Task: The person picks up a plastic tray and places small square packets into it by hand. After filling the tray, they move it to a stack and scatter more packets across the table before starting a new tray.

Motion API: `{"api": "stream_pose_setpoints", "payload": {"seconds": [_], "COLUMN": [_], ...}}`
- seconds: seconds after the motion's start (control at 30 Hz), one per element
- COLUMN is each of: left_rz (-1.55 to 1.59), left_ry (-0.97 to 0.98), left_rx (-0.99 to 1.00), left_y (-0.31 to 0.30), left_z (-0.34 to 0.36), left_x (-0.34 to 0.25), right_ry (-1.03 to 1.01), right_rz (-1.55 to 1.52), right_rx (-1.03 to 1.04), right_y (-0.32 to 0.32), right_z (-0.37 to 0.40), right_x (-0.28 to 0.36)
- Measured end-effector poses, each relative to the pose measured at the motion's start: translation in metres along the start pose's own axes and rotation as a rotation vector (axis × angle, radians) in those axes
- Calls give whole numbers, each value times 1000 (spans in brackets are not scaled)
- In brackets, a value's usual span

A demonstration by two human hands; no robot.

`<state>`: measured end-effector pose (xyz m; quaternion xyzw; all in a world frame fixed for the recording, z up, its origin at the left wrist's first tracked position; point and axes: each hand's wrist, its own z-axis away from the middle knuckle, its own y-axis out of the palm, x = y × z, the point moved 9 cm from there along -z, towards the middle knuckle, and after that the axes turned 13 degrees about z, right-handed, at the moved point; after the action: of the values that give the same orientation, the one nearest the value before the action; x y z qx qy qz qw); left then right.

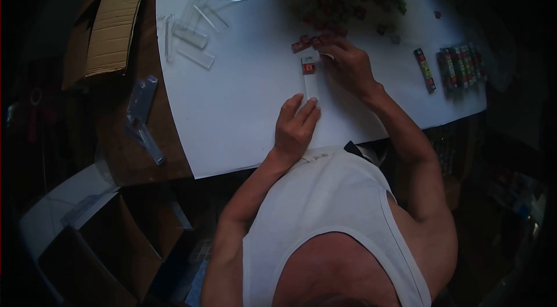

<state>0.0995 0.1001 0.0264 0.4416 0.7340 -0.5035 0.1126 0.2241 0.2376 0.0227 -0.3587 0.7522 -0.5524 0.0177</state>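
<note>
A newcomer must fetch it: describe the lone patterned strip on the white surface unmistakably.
On the white surface, look to the right of the right hand. There lies a narrow dark strip with red and yellow-green patches, pointing roughly away from the person. It lies by itself, while the similar strips further right are bunched together.

A tan cardboard piece (116, 22) lies just beside the left edge of the white sheet (232, 109), which covers part of a brown tabletop (168, 159). Below stand at least 2 open brown compartments (119, 237) (their contents too dark to tell). Blurred clutter (516, 197) sits far right.
</note>
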Motion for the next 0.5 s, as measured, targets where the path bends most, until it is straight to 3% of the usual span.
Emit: {"api": "stream_pose_setpoints", "payload": {"seconds": [0.03,0.37,0.43,0.5], "left_rz": [2,22,18,14], "left_ry": [-2,-16,-7,-34], "left_rx": [4,-13,-36,-37], "left_y": [0,-1,-2,-2], "left_z": [1,2,2,3], "left_x": [0,1,2,4], "right_ry": [64,26,90,27], "right_rz": [50,148,-27,-99], "right_rx": [-66,-10,93,94], "right_y": [-7,-3,-5,-8], "right_z": [-3,-23,-7,8], "right_x": [-9,-34,-27,-4]}}
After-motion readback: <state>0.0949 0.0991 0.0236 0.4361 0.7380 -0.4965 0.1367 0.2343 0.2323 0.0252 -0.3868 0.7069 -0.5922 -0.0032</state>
